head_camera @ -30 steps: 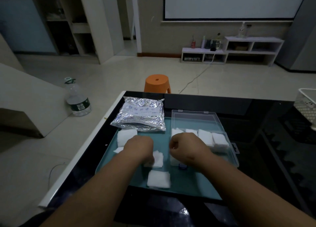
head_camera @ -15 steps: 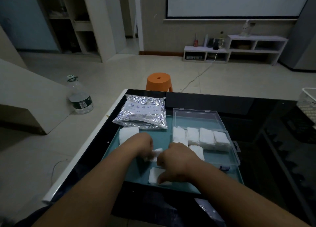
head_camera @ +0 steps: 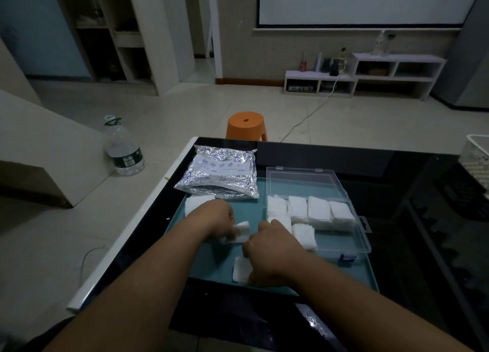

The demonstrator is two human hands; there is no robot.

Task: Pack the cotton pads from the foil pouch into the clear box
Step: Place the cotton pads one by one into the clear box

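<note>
- The water bottle (head_camera: 124, 150) on the floor, far left, has a green label; I cannot read it.
- The foil pouch (head_camera: 219, 177) lies flat at the back left of the teal mat (head_camera: 211, 256). Its white label shows a row of round symbols and the word "Date", upside down to me.
- The clear box (head_camera: 362, 243) has a small blue sticker (head_camera: 346, 257) on its front wall, too small to read.
- 1 second ago my right hand (head_camera: 272, 248) was at the box. It has since come back to the near pad (head_camera: 240, 269) at the mat's front edge, fingers curled onto its right side and gripping it.
- My left hand (head_camera: 217, 219) was lying over a flat pad. Now its fingers pinch a folded pad (head_camera: 239, 231), raised between my 2 hands.
- A loose stack of pads (head_camera: 195, 204) sits just in front of the pouch, partly behind my left wrist.
- The box stands open at the mat's right, lid (head_camera: 301, 182) laid back. It holds the packed pads (head_camera: 317, 210): 4 stacks in the far row and 2 in the near row at the left.
- The mat lies on a black glass desk (head_camera: 423, 219) with a white left edge.
- Beyond the desk are an orange stool (head_camera: 246, 125), pale floor tiles, a low white shelf unit (head_camera: 370, 76) and a white basket (head_camera: 476, 150) at far right.
</note>
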